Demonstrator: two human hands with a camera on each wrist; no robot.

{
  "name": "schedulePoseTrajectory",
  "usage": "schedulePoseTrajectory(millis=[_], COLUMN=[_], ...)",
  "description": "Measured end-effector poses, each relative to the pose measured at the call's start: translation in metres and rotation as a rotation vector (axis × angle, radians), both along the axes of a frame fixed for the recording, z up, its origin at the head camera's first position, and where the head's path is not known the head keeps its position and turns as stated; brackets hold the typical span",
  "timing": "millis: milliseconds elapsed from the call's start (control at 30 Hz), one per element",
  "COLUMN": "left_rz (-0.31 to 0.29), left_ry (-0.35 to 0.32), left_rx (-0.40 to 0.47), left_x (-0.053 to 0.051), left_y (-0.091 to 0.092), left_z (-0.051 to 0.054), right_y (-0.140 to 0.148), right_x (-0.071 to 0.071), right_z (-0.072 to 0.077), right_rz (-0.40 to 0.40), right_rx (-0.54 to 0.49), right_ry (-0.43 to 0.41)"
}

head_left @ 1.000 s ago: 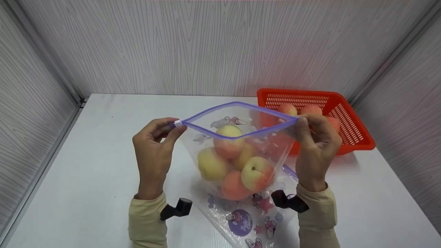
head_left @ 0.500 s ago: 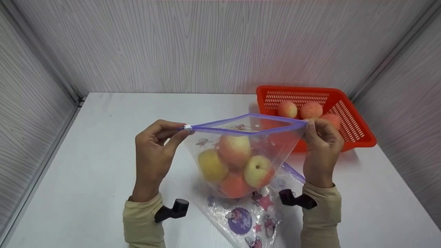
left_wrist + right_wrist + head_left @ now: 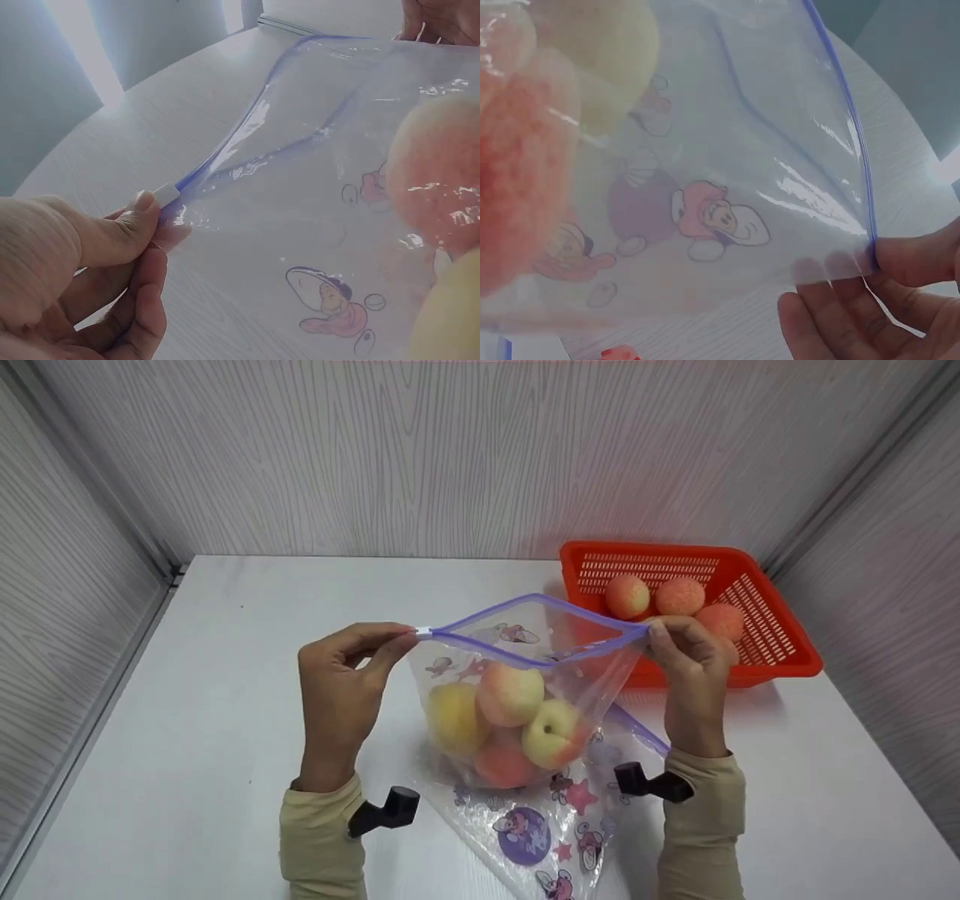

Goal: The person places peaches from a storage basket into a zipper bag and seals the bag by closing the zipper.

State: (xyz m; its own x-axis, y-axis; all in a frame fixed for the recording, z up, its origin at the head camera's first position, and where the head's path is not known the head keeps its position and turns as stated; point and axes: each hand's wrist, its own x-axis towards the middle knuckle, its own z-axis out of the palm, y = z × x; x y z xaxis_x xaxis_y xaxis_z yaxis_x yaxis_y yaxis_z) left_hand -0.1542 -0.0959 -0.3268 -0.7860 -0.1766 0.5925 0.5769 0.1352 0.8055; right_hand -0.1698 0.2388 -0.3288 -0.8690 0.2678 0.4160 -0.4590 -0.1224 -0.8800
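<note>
A clear zip bag [image 3: 450, 664] with a purple-edged mouth hangs between my two hands, its mouth spread into a diamond. Several peaches [image 3: 511, 695] lie bunched inside it. My left hand [image 3: 341, 682] pinches the left corner of the mouth, thumb and finger on the white slider [image 3: 166, 195]. At the opposite corner my right hand [image 3: 694, 679] pinches the purple edge between thumb and fingers. Printed cartoon figures [image 3: 720, 217] show on the bag's film. Whether the bag's bottom touches what lies below, I cannot tell.
Behind my right hand stands a red plastic basket [image 3: 780, 637] holding several peaches [image 3: 627, 596]. A second printed zip bag [image 3: 525, 840] lies flat on the white table [image 3: 187, 735], partly under the hanging one. Wood-patterned walls [image 3: 450, 457] close off the back and sides.
The slider and my left hand have shifted to the right. The bag's mouth narrowed half a second ago and is spread wider now. Both hands keep pinching its corners.
</note>
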Motion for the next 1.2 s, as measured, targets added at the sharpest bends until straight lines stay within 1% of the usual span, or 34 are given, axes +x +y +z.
schedulePoseTrajectory(millis=[67,200,333,400,433,467,533,600,667,767,800,867,933,967,1067,1133,1200], left_rz=[0.016,0.006,-0.011,-0.014,-0.015,-0.015,-0.010,-0.012,-0.007,-0.003,-0.002,0.004,0.009,0.012,0.017,0.016,0.014], left_ry=[-0.007,-0.007,0.007,0.014,0.016,0.019,0.028,0.041,0.058,0.072,0.074,0.077,0.078,0.080,0.079,0.077,0.073], left_rx=[-0.016,-0.027,-0.029,-0.042,-0.051,-0.061,-0.080,-0.088,-0.088,-0.082,-0.080,-0.080,-0.080,-0.083,-0.087,-0.087,-0.086], left_x=[0.000,0.001,0.001,0.001,0.001,0.001,0.001,0.002,0.001,0.000,-0.001,-0.002,-0.003,-0.003,-0.004,-0.005,-0.005], left_y=[0.001,0.001,-0.001,-0.001,-0.001,0.000,0.001,0.002,0.003,0.003,0.003,0.003,0.002,0.002,0.004,0.005,0.007], left_z=[0.000,0.001,0.003,0.002,0.002,0.001,0.000,-0.001,-0.001,-0.001,-0.001,0.000,0.000,0.000,0.001,0.001,0.001], right_y=[0.002,0.007,0.009,0.008,0.007,0.004,-0.002,-0.012,-0.026,-0.054,-0.065,-0.086,-0.109,-0.119,-0.144,-0.156,-0.163], right_x=[0.001,0.002,0.004,0.008,0.010,0.013,0.018,0.023,0.027,0.030,0.031,0.031,0.031,0.030,0.029,0.028,0.026], right_z=[-0.001,-0.001,0.000,0.002,0.004,0.006,0.013,0.025,0.042,0.070,0.078,0.089,0.094,0.094,0.088,0.082,0.077], right_rz=[0.040,0.085,0.097,0.077,0.063,0.037,-0.033,-0.112,-0.188,-0.219,-0.219,-0.186,-0.160,-0.151,-0.148,-0.157,-0.168], right_rx=[0.051,0.145,0.195,0.231,0.254,0.300,0.402,0.517,0.630,0.757,0.800,0.899,1.028,1.094,1.290,1.369,1.403], right_ry=[-0.035,-0.077,-0.094,-0.087,-0.070,-0.040,0.052,0.174,0.294,0.439,0.473,0.529,0.542,0.538,0.492,0.467,0.455])
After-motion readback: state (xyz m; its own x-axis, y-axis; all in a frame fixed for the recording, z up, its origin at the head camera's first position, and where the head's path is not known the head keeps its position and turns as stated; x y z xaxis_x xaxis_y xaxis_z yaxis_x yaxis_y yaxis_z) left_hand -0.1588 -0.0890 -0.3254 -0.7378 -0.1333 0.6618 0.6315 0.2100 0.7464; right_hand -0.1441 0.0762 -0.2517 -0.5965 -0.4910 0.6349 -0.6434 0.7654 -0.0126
